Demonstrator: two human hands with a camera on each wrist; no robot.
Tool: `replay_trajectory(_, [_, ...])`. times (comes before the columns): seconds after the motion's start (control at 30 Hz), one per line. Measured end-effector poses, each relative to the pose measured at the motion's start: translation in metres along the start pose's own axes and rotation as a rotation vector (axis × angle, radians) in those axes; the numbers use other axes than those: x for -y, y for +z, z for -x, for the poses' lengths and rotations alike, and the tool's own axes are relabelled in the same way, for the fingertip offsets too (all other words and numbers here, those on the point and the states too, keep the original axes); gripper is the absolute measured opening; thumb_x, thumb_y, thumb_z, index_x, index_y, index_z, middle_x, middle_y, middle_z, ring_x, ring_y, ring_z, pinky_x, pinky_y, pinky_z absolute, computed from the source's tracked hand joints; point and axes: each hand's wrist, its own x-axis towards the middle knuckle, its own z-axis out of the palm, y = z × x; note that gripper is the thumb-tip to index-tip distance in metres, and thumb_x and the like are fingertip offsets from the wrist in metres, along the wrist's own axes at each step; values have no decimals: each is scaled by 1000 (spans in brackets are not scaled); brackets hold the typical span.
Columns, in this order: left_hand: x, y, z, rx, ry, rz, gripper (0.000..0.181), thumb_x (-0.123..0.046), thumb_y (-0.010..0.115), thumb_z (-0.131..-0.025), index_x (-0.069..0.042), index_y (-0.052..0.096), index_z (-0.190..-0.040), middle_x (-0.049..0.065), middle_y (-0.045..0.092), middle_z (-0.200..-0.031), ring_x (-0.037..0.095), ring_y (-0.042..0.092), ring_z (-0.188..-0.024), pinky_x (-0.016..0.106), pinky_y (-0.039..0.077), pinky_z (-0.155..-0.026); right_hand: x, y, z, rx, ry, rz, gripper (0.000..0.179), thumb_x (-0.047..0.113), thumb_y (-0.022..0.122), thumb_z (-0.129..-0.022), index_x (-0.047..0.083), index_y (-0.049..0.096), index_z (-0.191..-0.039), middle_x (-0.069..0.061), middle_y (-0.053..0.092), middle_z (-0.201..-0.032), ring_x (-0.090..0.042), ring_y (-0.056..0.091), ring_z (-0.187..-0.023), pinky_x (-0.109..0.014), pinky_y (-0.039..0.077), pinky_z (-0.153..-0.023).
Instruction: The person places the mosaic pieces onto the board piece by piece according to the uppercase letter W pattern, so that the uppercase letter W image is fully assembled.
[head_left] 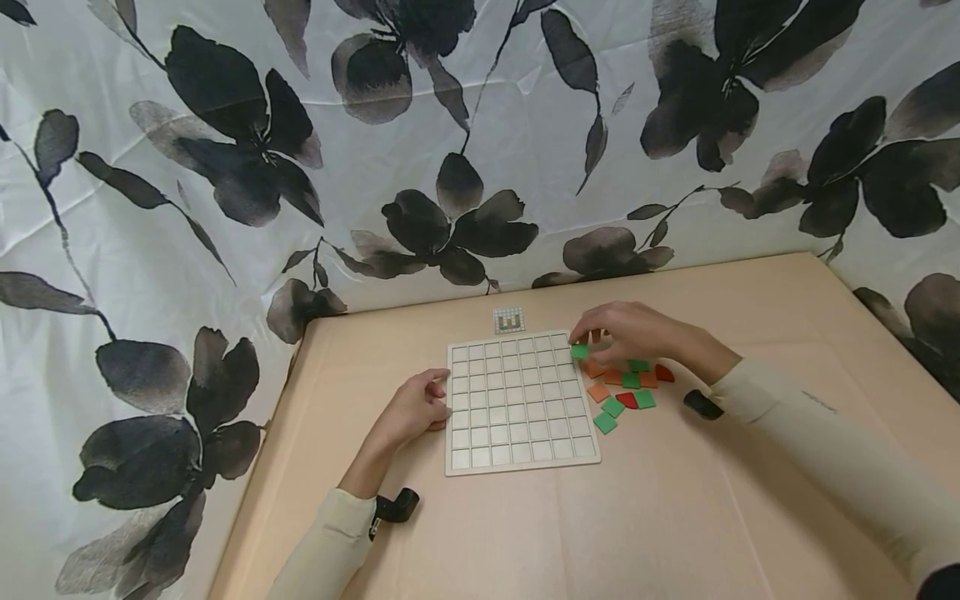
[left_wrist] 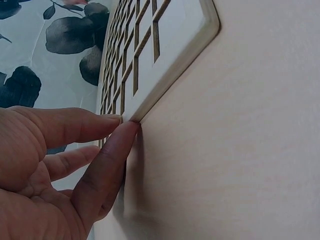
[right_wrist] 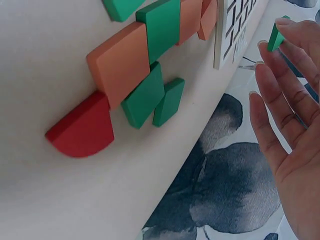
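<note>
Right hand point(head_left: 630, 329): thumb and finger pinch a green tile point(head_left: 580, 352) by the board's far right corner; whether it touches the board is hard to tell.
Left hand point(head_left: 414, 408): fingers loosely spread, thumb and a fingertip against the left edge, gripping nothing.
Grid board point(head_left: 517, 404): flat on the table point(head_left: 675, 525), between the hands.
Loose tiles point(head_left: 631, 381): green, orange and red, right of the board.
Patterned card point(head_left: 509, 321): just beyond the far edge.

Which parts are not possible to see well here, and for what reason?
Head view: the pattern on the small card is too small.
Left wrist view: the top edge cuts off the grid board.
Right wrist view: the right hand partly hides its green tile.
</note>
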Motion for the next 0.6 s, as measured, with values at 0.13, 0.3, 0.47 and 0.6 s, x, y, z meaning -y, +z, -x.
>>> replay_trajectory(0.13, [1,1,-1,-3,1,4,67,14,66,-86,-1,47,-149,16,51,-106,17,56,-78,31,60,-63,1,5,-4,11,3,0,29,27,77,-88,21,76,-116,14,68,-106,-9,62,-90,-32,51,-76])
replay_trajectory(0.3, [1,1,-1,-6,-5,8,67,14,66,-86,-2,47,-148,16,51,-105,17,56,-78,31,60,-63,2,11,-10,26,-3,-5,29,28,78,-87,23,77,-116,15,67,-104,-10,61,-91,-33,50,-77])
replay_trajectory(0.47, [2,1,-2,-10,-5,8,68,14,66,-86,-2,47,-149,15,51,-105,17,56,-77,32,60,-62,5,15,-14,43,-7,-17,30,28,79,-87,23,76,-117,16,67,-104,-9,61,-91,-33,50,-78])
replay_trajectory(0.6, [3,1,-2,-7,3,16,68,15,65,-85,-1,46,-149,15,51,-105,17,56,-77,32,59,-62,6,18,-18,52,-31,-16,31,28,79,-88,22,76,-117,15,67,-104,-9,62,-90,-33,51,-78])
